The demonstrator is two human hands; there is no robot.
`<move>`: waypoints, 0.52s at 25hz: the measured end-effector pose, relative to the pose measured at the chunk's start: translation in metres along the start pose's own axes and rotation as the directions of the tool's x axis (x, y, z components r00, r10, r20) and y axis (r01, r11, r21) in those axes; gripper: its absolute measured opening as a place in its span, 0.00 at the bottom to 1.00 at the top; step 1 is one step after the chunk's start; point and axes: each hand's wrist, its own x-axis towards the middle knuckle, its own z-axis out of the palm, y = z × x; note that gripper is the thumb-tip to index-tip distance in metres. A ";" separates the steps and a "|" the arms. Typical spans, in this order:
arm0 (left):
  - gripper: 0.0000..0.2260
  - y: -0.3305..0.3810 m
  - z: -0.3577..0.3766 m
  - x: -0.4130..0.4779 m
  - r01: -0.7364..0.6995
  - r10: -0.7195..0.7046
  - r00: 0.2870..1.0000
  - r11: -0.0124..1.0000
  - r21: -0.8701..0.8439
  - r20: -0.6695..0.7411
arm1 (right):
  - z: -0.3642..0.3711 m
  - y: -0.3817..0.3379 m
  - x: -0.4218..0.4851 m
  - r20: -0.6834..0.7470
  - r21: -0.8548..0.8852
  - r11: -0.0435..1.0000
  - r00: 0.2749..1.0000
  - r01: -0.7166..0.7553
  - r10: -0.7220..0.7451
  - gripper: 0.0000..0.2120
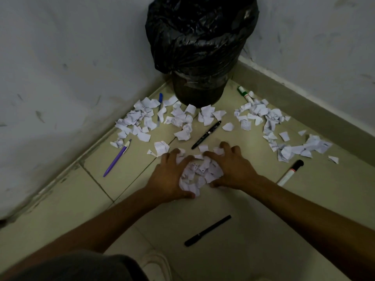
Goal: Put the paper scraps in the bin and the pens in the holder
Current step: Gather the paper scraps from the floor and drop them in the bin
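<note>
Down on the floor (253, 250), I see my two arms reach out and meet over a small heap of paper scraps (199, 173). My left hand (167, 179) and right hand (233, 169) curve like cups on each side of the heap, fingers spread wide and pressed on the paper. More scraps lie by the bin (197, 57) in the corner. A black pen (206, 134) lies just past my fingers. A purple pen (117, 158) lies to the left, and another black pen (207, 230) sits between my arms.
</note>
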 end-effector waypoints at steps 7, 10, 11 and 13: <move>0.12 0.004 0.021 0.007 -0.171 0.151 0.984 0.958 -0.232 -0.099 | 0.018 0.002 0.008 -0.125 0.288 0.940 0.981 0.180 -0.150 0.14; 0.07 0.004 0.015 0.012 -0.072 0.034 0.992 0.949 -0.308 -0.125 | 0.012 0.007 0.009 -0.246 0.410 0.898 0.967 0.163 -0.064 0.11; 0.07 0.004 0.011 0.013 -0.053 0.002 0.989 0.937 -0.345 -0.149 | 0.008 0.009 0.007 -0.282 0.456 0.877 0.959 0.149 -0.016 0.11; 0.06 0.006 -0.002 0.011 -0.033 -0.066 0.974 0.904 -0.426 -0.216 | -0.006 0.012 0.001 -0.313 0.598 0.798 0.939 0.080 0.140 0.10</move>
